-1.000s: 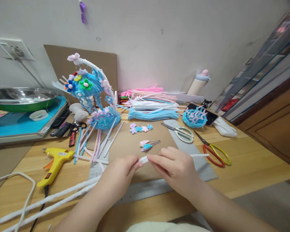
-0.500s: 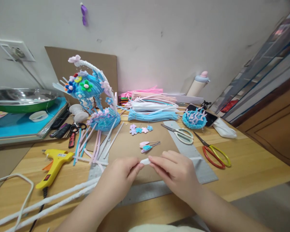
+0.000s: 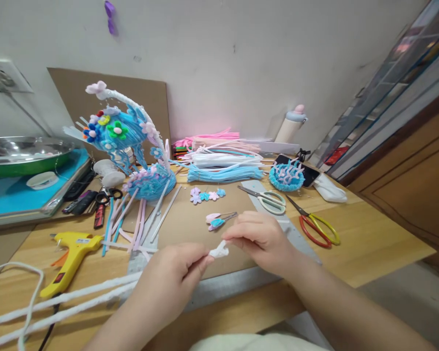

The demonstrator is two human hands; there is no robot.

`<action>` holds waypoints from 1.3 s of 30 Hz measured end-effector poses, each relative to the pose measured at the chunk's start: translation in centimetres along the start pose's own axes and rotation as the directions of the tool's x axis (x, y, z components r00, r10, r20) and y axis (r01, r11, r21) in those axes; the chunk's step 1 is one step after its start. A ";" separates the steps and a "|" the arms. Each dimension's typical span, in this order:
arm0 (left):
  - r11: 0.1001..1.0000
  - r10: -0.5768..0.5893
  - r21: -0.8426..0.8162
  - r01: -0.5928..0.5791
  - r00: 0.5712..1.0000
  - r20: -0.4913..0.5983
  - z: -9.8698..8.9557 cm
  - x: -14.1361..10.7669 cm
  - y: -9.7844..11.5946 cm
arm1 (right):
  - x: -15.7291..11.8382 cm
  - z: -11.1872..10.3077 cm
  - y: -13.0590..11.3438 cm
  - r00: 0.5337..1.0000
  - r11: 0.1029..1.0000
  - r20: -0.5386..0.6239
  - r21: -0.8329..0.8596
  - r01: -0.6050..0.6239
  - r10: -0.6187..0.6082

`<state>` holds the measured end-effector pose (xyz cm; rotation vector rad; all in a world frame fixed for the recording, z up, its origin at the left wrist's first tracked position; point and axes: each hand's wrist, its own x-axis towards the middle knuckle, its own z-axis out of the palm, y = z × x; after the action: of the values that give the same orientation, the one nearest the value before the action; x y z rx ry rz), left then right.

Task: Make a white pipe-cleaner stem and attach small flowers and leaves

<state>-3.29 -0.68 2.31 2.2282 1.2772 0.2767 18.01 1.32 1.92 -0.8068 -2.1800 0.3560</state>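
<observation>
A short white chenille piece point(image 3: 218, 250) is held up between the two hands, just above the near part of a brown cardboard sheet point(image 3: 183, 219); it looks bent or folded, with a narrow end angling up towards one o'clock. The left hand point(image 3: 183, 270) pinches its nine o'clock end between thumb and forefinger; the right hand point(image 3: 258, 239) grips the upper end in its fingertips, the other fingers curled.

Taking the piece as the clock's centre, the wired pink-and-blue petals point(image 3: 215, 222) lie at twelve, with a row of small chenille flowers point(image 3: 205, 196) beyond them; farther along that line are the light-blue chenille stems point(image 3: 225, 174), bundled beside white ones point(image 3: 225, 161). White-handled scissors point(image 3: 272, 202) rest between one and two; the red-and-yellow-handled scissors point(image 3: 317, 230) lie nearer three; past the white-handled pair sits a blue fringed chenille dish point(image 3: 286, 177), close to a phone point(image 3: 310, 177).

At eleven stands a flower-covered blue chenille sculpture point(image 3: 126, 129); loose pink and blue strips point(image 3: 135, 222) lie around ten; a yellow glue gun point(image 3: 73, 256) rests at nine; two long white chenille rods point(image 3: 68, 308) stretch out between eight and nine.
</observation>
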 end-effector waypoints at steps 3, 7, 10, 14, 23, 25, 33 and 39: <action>1.000 -0.018 -0.002 0.018 1.000 -0.010 -0.1 0.0 0.0 | -0.4 -0.1 -0.5 0.998 0.999 -0.043 0.020 0.038 -0.037; 0.999 -0.032 -0.025 0.032 0.999 -0.024 -0.2 -0.1 0.0 | -0.8 -0.5 -1.2 0.997 0.998 -0.050 -0.021 0.059 -0.060; 0.998 -0.034 -0.049 0.033 0.999 -0.018 -0.4 -0.1 0.1 | -1.3 -0.5 -1.1 0.997 0.997 -0.044 -0.056 0.056 -0.058; 0.998 -0.023 -0.060 0.023 1.000 -0.006 -0.5 -0.3 0.1 | -1.5 -0.4 -0.8 0.997 0.995 -0.047 -0.082 0.058 -0.062; 0.993 0.024 -0.118 -0.022 1.000 0.018 -0.7 -0.5 0.4 | -1.0 0.2 -0.3 0.999 0.999 -0.048 0.038 0.028 -0.026; 0.991 0.023 -0.133 -0.020 1.000 0.019 -0.8 -0.5 0.4 | -1.2 0.7 -0.2 0.999 0.998 -0.040 0.057 -0.001 0.003; 0.992 0.014 -0.124 -0.019 0.999 -0.034 -1.0 -0.7 0.4 | -1.2 0.7 -1.0 0.993 0.999 -0.116 0.040 0.004 0.000; 0.991 0.003 -0.134 -0.007 1.000 -0.029 -1.0 -0.6 0.4 | -1.3 0.1 -1.6 0.991 0.997 -0.123 -0.069 0.036 -0.044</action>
<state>-3.79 -1.02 3.39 2.1207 1.2307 0.3868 17.85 -0.75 1.92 -0.7996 -2.0975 0.2078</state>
